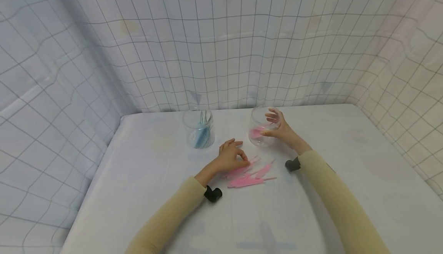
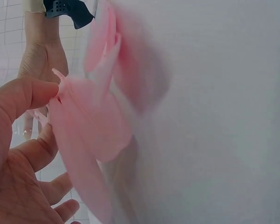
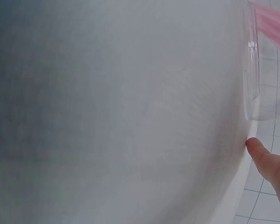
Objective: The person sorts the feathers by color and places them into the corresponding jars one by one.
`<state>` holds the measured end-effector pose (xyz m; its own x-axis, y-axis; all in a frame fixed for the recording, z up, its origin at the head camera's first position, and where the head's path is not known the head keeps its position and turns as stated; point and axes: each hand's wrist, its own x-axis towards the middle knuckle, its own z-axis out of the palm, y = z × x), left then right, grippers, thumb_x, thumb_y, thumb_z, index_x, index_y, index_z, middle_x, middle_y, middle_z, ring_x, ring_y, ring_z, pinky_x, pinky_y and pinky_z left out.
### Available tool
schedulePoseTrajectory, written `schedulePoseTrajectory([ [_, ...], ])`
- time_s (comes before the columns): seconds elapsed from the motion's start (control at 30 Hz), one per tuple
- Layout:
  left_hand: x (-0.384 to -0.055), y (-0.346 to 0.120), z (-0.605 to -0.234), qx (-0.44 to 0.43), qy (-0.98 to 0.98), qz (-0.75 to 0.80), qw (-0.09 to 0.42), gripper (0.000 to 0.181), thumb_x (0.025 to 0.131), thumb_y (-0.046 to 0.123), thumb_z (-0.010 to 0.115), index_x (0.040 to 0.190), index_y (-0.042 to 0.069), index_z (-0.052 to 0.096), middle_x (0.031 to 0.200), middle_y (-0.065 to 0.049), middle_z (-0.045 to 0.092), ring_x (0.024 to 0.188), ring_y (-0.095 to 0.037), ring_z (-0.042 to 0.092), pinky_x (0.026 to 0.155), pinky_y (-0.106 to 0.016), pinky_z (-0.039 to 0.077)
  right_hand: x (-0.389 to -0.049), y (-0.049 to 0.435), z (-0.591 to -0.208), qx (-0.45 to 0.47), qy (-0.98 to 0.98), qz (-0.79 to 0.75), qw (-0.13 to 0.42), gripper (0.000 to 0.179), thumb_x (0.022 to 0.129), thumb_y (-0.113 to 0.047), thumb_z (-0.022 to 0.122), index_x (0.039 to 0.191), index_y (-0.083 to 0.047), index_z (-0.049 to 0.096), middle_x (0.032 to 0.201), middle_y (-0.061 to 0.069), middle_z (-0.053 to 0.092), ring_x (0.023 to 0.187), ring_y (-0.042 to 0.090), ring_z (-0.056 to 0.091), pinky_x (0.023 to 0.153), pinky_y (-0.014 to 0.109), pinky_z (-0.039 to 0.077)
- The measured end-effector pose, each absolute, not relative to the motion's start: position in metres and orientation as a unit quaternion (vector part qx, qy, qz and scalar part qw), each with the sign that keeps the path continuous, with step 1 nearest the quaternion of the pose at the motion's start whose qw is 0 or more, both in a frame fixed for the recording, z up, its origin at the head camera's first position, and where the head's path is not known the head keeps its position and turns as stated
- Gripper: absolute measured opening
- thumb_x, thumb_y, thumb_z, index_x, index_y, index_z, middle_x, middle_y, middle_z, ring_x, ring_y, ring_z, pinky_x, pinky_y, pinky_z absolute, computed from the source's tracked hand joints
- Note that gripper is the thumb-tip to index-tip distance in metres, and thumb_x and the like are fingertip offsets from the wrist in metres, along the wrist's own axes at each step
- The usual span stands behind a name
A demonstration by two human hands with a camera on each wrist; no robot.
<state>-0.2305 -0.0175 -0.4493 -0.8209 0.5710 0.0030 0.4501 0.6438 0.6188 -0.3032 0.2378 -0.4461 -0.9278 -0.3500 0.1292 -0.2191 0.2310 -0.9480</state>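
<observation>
My left hand [image 1: 231, 157] pinches a pink feather [image 2: 86, 126] between thumb and forefinger, just above a small pile of pink feathers [image 1: 246, 181] on the table. Its other fingers are spread. On the right stands a clear glass jar [image 1: 254, 140] with pink feather pieces inside. My right hand [image 1: 283, 131] holds this jar from its right side, thumb in front and fingers seen through the glass. Only the right thumb [image 3: 266, 161] shows in the right wrist view, beside the jar's edge. Another glass jar [image 1: 188, 132], holding blue feathers [image 1: 203, 134], stands on the left.
The white table [image 1: 138, 184] ends at a back edge close behind both jars. White cloth walls [image 1: 228, 54] with a grid pattern enclose it at the back and sides. Dark cameras [image 1: 212, 194] are strapped at both wrists, over long sleeves.
</observation>
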Motion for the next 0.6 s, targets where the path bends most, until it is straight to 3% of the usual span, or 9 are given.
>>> schedulePoseTrajectory([
  [0.33,-0.226,-0.018,-0.447,0.284,0.895,0.328,0.107,0.007,0.083,0.024,0.067,0.078,0.020,0.070,0.145,-0.015,0.036,0.138,-0.037,0.009,0.106,-0.056,0.005,-0.289,0.232,-0.424,-0.182,0.786,-0.587,0.064,0.096,0.080,-0.012,0.078,0.148,-0.008,0.010,0.148,0.023,0.025,0.136,0.037,0.023,0.105,0.057,0.020],
  [0.6,-0.231,-0.022,-0.442,0.265,0.890,0.369,0.047,0.015,0.085,0.033,0.071,0.082,0.019,0.071,0.143,-0.014,0.040,0.137,-0.038,0.015,0.105,-0.058,0.008,-0.287,0.231,-0.421,-0.183,0.792,-0.580,0.061,0.095,0.080,-0.010,0.077,0.147,-0.006,0.011,0.148,0.024,0.025,0.136,0.037,0.023,0.105,0.057,0.021],
])
